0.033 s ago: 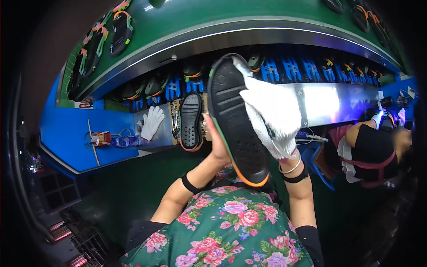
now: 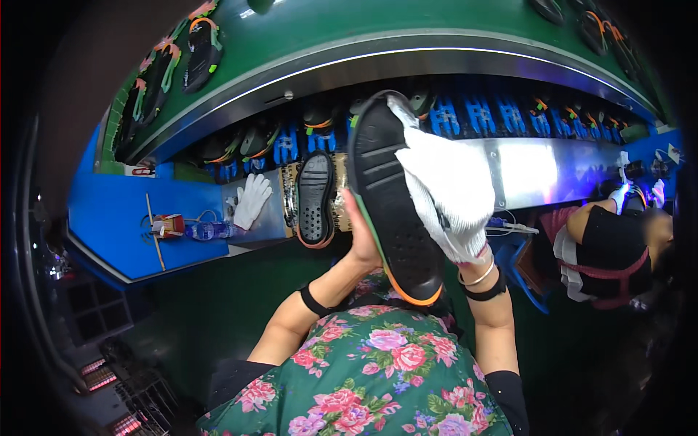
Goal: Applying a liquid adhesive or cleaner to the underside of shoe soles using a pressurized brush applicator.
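I hold a black shoe sole (image 2: 389,196) with an orange rim upright in front of me, tread side facing me. My bare left hand (image 2: 359,236) grips its left edge from behind. My right hand (image 2: 452,190), in a white knit glove, clasps its right side. A second black sole (image 2: 315,198) lies on the bench just left of the held one.
A loose white glove (image 2: 251,199), a plastic bottle (image 2: 207,231) and a small red box (image 2: 169,226) lie on the blue bench. A green conveyor (image 2: 334,33) above carries shoes (image 2: 201,45); blue holders (image 2: 480,114) line the shelf beneath. A co-worker (image 2: 611,251) sits at right.
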A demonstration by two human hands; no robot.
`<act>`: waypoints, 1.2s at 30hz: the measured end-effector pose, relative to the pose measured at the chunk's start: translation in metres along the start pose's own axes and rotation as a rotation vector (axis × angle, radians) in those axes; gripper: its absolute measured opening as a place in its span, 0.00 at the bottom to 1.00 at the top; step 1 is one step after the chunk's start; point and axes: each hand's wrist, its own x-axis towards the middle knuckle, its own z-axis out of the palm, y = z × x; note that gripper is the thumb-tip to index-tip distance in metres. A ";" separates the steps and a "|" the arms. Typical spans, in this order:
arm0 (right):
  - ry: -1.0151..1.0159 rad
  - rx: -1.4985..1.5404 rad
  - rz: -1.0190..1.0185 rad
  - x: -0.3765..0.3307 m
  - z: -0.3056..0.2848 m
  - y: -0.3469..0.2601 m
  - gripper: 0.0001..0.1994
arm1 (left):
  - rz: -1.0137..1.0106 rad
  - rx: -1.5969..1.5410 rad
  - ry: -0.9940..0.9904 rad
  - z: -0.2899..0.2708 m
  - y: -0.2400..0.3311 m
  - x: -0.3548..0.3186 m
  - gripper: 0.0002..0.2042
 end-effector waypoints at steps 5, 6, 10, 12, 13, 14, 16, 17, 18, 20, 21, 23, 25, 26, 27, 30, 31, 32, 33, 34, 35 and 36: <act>-0.077 0.112 0.020 -0.013 0.000 -0.018 0.20 | -0.161 0.154 0.085 0.009 0.007 0.002 0.55; -0.076 0.223 0.040 -0.013 -0.002 -0.019 0.18 | -0.146 -0.110 -0.134 -0.013 0.001 0.007 0.55; 0.099 0.395 0.297 -0.023 0.002 -0.015 0.17 | -0.102 -0.542 -0.301 -0.021 -0.007 0.011 0.54; 0.003 0.201 0.121 -0.012 -0.008 -0.013 0.18 | -0.099 -0.572 -0.411 -0.016 -0.005 0.012 0.54; -0.040 0.091 0.042 -0.011 -0.012 -0.012 0.18 | -0.110 -0.612 -0.374 -0.013 -0.005 0.014 0.54; -0.097 0.081 -0.030 -0.012 -0.008 -0.011 0.20 | -0.126 -0.587 -0.386 -0.010 -0.001 0.018 0.54; -0.172 0.176 0.006 -0.023 -0.007 -0.010 0.18 | -0.048 0.260 0.018 -0.009 0.005 0.017 0.51; -0.182 0.295 0.027 -0.015 -0.012 -0.011 0.17 | -0.003 0.281 -0.008 -0.011 0.007 0.019 0.50; -0.114 0.348 0.058 -0.011 -0.011 -0.008 0.16 | 0.020 0.212 -0.044 -0.017 0.007 0.025 0.49; -0.015 0.329 0.124 -0.014 -0.011 -0.001 0.18 | 0.099 0.137 0.003 -0.017 0.002 0.034 0.47; -0.041 0.560 0.311 -0.031 -0.005 -0.001 0.20 | 0.107 0.138 0.023 -0.019 0.002 0.034 0.47; -0.209 0.215 0.065 -0.032 -0.012 -0.001 0.22 | 0.113 0.143 0.045 -0.024 -0.001 0.038 0.47; -0.223 0.182 0.025 -0.053 0.001 -0.007 0.22 | 0.111 0.152 0.055 -0.030 -0.003 0.041 0.47; -0.194 0.303 0.026 -0.036 -0.006 -0.012 0.19 | 0.112 0.162 0.063 -0.035 -0.003 0.042 0.46; -0.160 0.420 0.029 -0.026 -0.008 -0.013 0.17 | 0.104 0.176 0.070 -0.039 -0.004 0.043 0.46; 0.010 0.396 0.047 -0.028 -0.008 0.004 0.17 | 0.065 0.161 0.096 -0.046 -0.006 0.041 0.46; 0.016 0.384 0.083 -0.030 -0.010 0.006 0.18 | 0.037 0.037 0.016 -0.035 -0.006 0.040 0.45; -0.023 0.323 0.056 -0.032 -0.009 0.002 0.18 | 0.066 0.083 -0.041 -0.038 -0.005 0.043 0.45; -0.063 0.263 0.028 -0.032 -0.008 -0.004 0.18 | 0.096 0.128 -0.098 -0.045 -0.007 0.046 0.46; -0.090 0.362 0.026 -0.040 0.005 -0.009 0.18 | 0.188 0.516 -0.283 -0.108 -0.018 0.040 0.47; -0.101 0.402 0.006 -0.044 0.008 -0.007 0.16 | 0.178 0.510 -0.287 -0.106 -0.020 0.042 0.47; -0.111 0.411 -0.034 -0.040 0.002 -0.005 0.16 | 0.112 0.314 -0.196 -0.096 -0.015 0.042 0.48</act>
